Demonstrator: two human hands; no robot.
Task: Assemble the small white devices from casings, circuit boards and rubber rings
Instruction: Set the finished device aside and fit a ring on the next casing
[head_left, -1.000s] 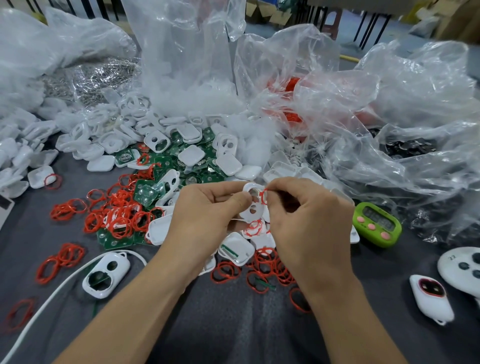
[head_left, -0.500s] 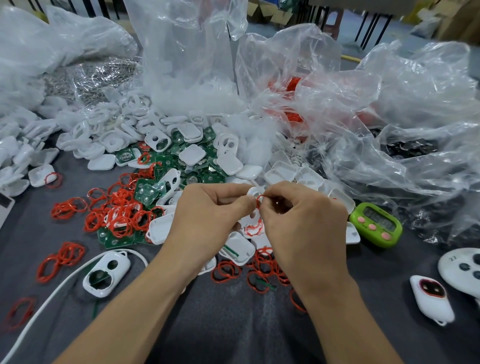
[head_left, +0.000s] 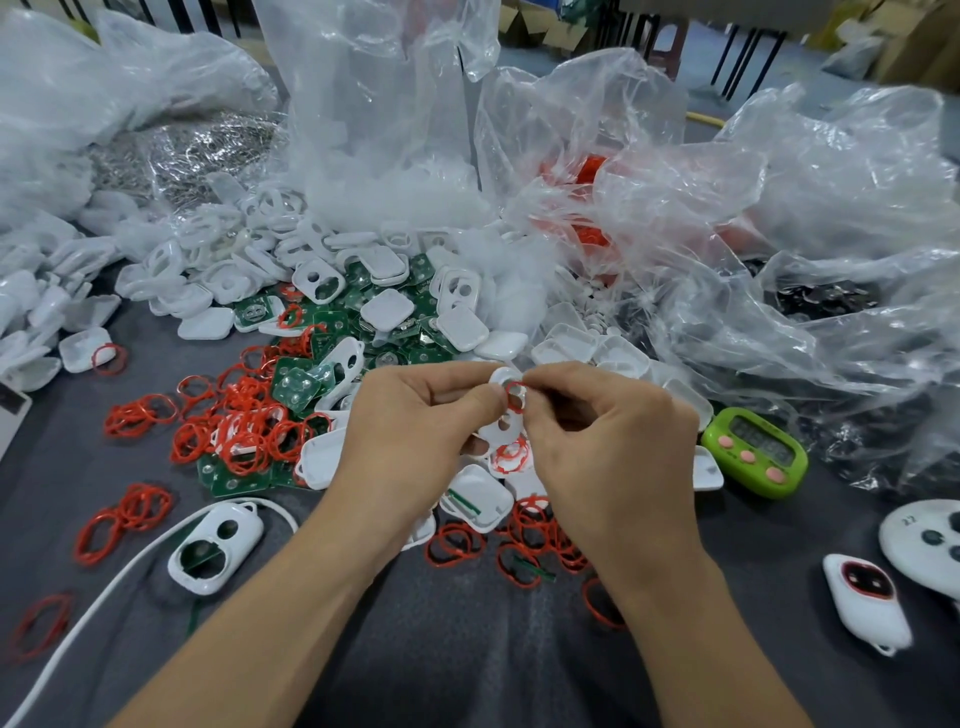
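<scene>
My left hand (head_left: 415, 431) grips a white casing (head_left: 501, 415) with two round holes, held above the table's middle. My right hand (head_left: 608, 447) pinches a small red rubber ring (head_left: 515, 391) at the casing's upper hole. Loose red rings (head_left: 234, 431) lie heaped to the left and more red rings (head_left: 524, 540) lie under my hands. Green circuit boards (head_left: 296, 384) and white casing halves (head_left: 384, 306) are piled behind. A casing with a board inside (head_left: 215, 540) lies at the near left. A finished white device (head_left: 867, 600) lies at the right.
Crumpled clear plastic bags (head_left: 675, 208) fill the back and right of the grey table (head_left: 467, 649). A green timer (head_left: 756, 452) sits right of my hands. A white cable (head_left: 104, 597) runs across the near left. A white round remote (head_left: 930, 535) is at the right edge.
Both hands have stayed together with the casing. The ring in my right fingers has come onto the casing's upper hole, and the casing shows more between the hands than half a second ago.
</scene>
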